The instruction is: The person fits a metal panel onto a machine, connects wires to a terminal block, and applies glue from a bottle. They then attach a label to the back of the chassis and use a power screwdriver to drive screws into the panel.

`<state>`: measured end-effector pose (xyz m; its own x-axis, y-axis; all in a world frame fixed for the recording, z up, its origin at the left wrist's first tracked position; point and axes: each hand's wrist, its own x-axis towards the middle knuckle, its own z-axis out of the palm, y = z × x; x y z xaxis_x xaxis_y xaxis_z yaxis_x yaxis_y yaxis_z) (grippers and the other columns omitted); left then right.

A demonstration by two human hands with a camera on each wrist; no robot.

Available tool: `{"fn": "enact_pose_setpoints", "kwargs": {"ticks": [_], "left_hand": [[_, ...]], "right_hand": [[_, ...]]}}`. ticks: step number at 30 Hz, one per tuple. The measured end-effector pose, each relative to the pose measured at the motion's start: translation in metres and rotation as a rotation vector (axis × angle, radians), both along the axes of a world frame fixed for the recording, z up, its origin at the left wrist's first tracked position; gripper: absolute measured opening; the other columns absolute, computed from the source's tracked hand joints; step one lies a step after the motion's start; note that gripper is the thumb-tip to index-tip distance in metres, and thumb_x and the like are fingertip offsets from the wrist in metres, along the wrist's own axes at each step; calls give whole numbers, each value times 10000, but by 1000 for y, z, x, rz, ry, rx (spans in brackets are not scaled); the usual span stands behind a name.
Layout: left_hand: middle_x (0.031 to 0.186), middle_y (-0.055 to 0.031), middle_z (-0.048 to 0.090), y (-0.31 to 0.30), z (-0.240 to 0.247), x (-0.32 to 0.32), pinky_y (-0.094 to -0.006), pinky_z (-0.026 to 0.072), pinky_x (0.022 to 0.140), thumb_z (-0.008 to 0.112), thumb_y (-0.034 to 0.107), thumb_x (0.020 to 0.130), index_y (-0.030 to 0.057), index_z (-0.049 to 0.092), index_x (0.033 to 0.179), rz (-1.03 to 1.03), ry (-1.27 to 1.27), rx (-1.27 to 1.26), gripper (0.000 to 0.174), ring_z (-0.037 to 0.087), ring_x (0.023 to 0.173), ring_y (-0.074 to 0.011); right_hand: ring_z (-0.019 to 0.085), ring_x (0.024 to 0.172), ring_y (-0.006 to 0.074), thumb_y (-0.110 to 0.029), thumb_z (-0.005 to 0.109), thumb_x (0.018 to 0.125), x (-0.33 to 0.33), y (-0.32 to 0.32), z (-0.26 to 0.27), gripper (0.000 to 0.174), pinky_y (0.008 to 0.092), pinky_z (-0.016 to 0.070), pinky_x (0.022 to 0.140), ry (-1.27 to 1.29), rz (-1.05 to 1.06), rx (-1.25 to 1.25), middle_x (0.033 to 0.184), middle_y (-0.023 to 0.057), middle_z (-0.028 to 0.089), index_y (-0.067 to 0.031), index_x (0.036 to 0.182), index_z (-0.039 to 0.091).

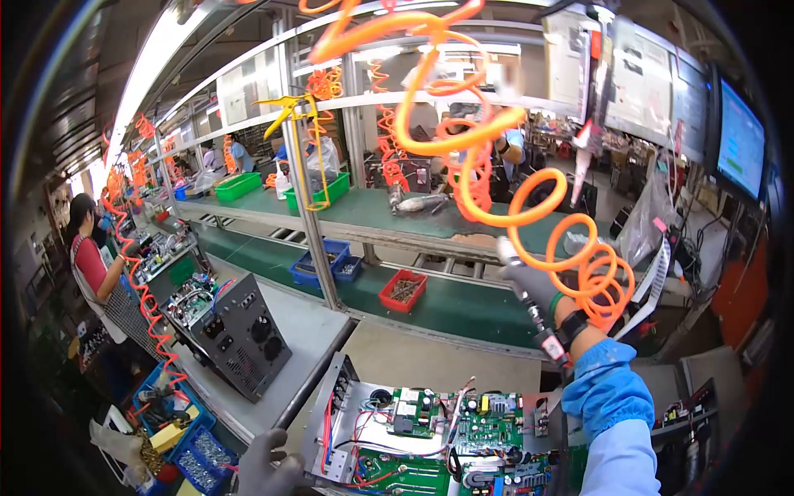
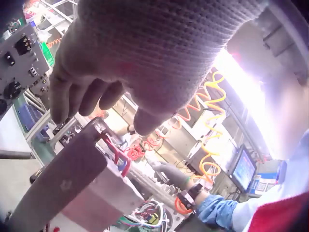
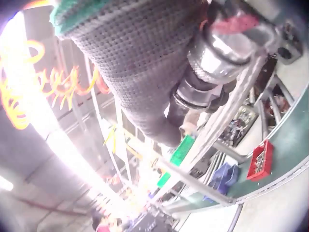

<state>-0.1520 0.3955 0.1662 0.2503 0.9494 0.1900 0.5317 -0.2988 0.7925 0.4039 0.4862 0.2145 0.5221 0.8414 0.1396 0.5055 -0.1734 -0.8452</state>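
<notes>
My gloved right hand grips a metal pneumatic tool fed by a coiled orange hose; in the right wrist view the fingers curl round the tool's body. Low in the head view, my gloved left hand is beside the left end of an open metal chassis holding green circuit boards and loose wires. In the left wrist view that hand hovers over the chassis's dark end panel, its fingers slightly bent and holding nothing.
A black unit stands on the grey bench to the left, above blue bins of small parts. Beyond the chassis run a green conveyor with a red bin, and a metal post. A monitor hangs at right; a person stands far left.
</notes>
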Motion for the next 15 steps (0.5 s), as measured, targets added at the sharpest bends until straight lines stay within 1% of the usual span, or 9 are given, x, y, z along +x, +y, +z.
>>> {"fn": "enact_pose_setpoints", "kwargs": {"ticks": [2,3,4,5,6,8,10,12,15], "left_hand": [[1023,-165,651,-1,-11,-9,-364,510,812,619,181,914,-26,585,1208,39,-80,-9,361,643,916,-255],[1017,-157,655,-1,-17,-14,-358,511,803,614,182,916,-30,589,1200,74,-135,-54,354,642,907,-241],[1012,-149,659,-4,-24,-19,-352,511,794,608,184,919,-33,593,1191,122,-188,-103,348,640,899,-227],[982,-132,671,-5,-28,-25,-337,511,790,581,171,936,-38,628,1119,137,-144,-102,282,637,885,-212],[1009,-130,692,-7,-52,-31,-326,512,838,593,152,940,-22,663,1096,237,-406,-308,244,651,924,-211],[1041,-157,675,-18,-96,-53,-358,534,860,683,264,888,-35,614,1192,278,-119,-182,432,654,1042,-256],[1025,-148,675,-33,-114,-56,-360,539,825,666,252,903,-38,634,1175,365,-264,-291,399,662,1000,-253],[1027,-139,682,-47,-140,-72,-366,530,817,654,233,913,-38,629,1182,501,-353,-574,382,665,956,-243],[1051,-162,687,-60,-194,-115,-400,525,819,696,292,874,-23,631,1192,663,-232,-546,453,673,929,-284]], "right_hand": [[504,463,128,-330,726,822,59,21,-33,249,292,398,419,403,-28,157,645,4,562,-121,860,597],[495,437,131,-353,699,854,123,56,-74,248,293,404,393,458,-48,257,619,-2,548,-143,812,572],[497,455,125,-351,682,877,103,42,-43,239,291,424,416,698,-34,289,611,-15,528,-147,802,584],[499,467,115,-311,644,915,79,33,-13,216,291,438,435,595,-131,217,601,-32,508,-165,773,572],[510,500,125,-306,642,914,94,51,-17,204,297,444,465,449,-118,179,626,-21,520,-151,797,579],[533,566,145,-295,639,911,124,92,-24,190,308,454,525,128,-34,137,678,3,545,-123,844,592],[556,632,165,-284,635,908,138,135,-30,192,319,465,585,-186,59,93,729,26,570,-95,892,605],[578,699,185,-274,632,905,132,173,-37,210,331,475,645,-447,145,78,780,49,595,-67,939,618],[612,798,216,-258,627,901,77,172,-25,257,348,491,735,-702,263,112,857,85,632,-25,1010,638]]}}
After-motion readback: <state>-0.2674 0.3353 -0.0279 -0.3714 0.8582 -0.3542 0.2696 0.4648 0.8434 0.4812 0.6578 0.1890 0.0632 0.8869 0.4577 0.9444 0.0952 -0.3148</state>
